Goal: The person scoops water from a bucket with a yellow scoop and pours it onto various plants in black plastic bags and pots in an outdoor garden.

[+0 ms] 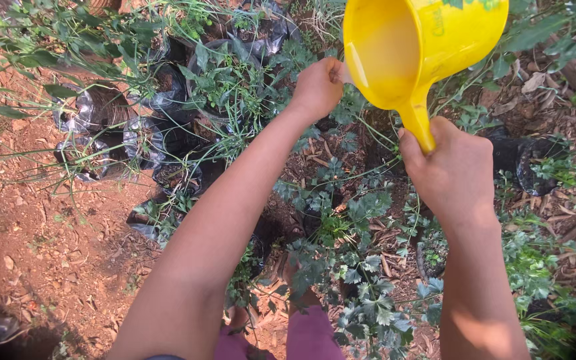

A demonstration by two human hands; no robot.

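My right hand [453, 172] grips the handle of a big yellow plastic jug [421, 41], held up at the top of the view and tilted toward the left. Pale liquid shows inside it. My left hand [316, 87] reaches forward with its fingers curled against the jug's rim at the left side. Below both hands grow leafy green seedlings [341, 220] in black plastic nursery bags. Both forearms stretch up from the bottom of the view.
Several black plastic grow bags [101, 127] with young plants stand at the upper left on reddish bare soil [55, 247]. Dry leaves and wood chips [568, 220] cover the ground at the right. My feet show at the bottom under the foliage.
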